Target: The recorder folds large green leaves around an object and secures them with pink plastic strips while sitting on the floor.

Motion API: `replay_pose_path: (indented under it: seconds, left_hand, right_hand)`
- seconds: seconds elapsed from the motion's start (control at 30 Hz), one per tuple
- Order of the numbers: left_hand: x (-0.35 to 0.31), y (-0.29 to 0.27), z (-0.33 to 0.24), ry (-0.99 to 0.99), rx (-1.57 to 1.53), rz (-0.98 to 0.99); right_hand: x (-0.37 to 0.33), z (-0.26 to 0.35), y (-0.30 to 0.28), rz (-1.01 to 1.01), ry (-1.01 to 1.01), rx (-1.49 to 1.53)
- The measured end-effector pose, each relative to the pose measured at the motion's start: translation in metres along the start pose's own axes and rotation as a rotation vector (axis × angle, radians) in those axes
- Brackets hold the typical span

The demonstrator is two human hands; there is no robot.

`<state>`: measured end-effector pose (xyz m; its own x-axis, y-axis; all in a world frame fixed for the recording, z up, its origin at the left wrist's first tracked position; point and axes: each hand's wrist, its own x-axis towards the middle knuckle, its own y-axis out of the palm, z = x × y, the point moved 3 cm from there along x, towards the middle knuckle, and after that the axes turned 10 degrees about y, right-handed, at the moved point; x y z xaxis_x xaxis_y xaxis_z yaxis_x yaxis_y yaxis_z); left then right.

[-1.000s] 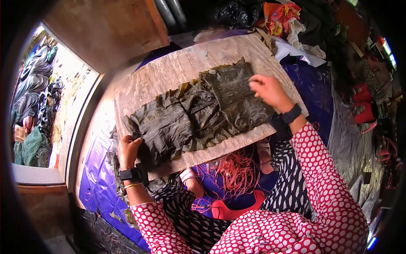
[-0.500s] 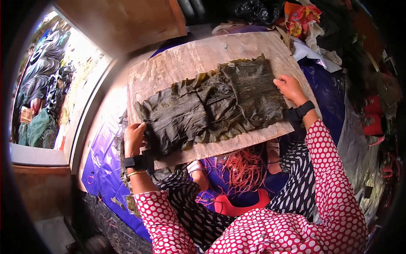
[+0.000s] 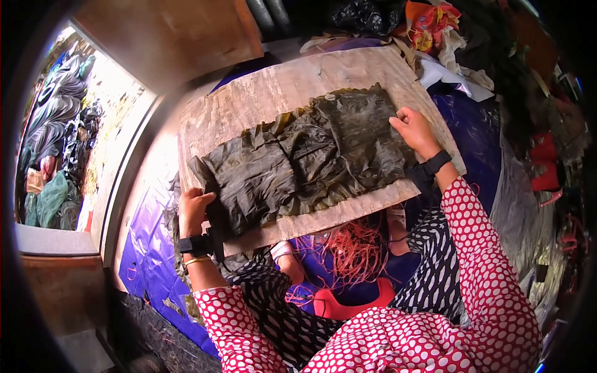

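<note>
A wide, wrinkled, dark green-brown sheet of what looks like dried kelp (image 3: 311, 158) lies spread slantwise across a wooden board (image 3: 273, 99), with a frilly far edge. At its left end, my left hand (image 3: 194, 210) has its fingers closed, the thumb pressing at the sheet's border. My right hand (image 3: 416, 132) is at the opposite end, fingers pinched together beside the upper right part of the sheet. Both seem to grip the sheet's ends, though the fingertips are partly hidden. Black bands circle both wrists.
Below the board's near edge lies a tangle of thin red strings (image 3: 357, 252) between my feet, with a red plastic piece (image 3: 354, 304) nearer me. Blue sheeting (image 3: 149, 242) covers the floor. Bags and cloths (image 3: 429, 28) pile up at the back right. A window opening (image 3: 59, 143) is at left.
The whole view has shifted slightly, moving the board and sheet a little leftward in the picture. Both hands stay at the sheet's two ends, their fingers still closed.
</note>
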<state>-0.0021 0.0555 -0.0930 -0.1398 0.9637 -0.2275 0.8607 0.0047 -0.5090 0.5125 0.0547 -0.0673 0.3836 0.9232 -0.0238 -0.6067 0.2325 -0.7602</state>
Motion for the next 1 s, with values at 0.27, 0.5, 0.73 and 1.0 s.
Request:
replay_pose_path:
  seconds: [0.27, 0.5, 0.73, 1.0]
  left_hand:
    - [-0.003, 0.025, -0.024, 0.157, -0.2, 0.235]
    - [-0.007, 0.029, -0.035, 0.031, 0.053, 0.192]
    - [-0.017, 0.029, -0.048, -0.103, 0.02, 0.192]
    - [-0.008, 0.039, -0.043, 0.085, 0.073, 0.19]
  right_hand:
    - [0.004, -0.037, -0.031, -0.019, -0.049, 0.009]
    - [-0.017, -0.005, -0.031, -0.32, -0.302, -0.257]
    - [-0.043, 0.05, 0.021, 0.034, -0.207, -0.235]
    - [-0.034, 0.046, 0.028, 0.036, -0.172, -0.125]
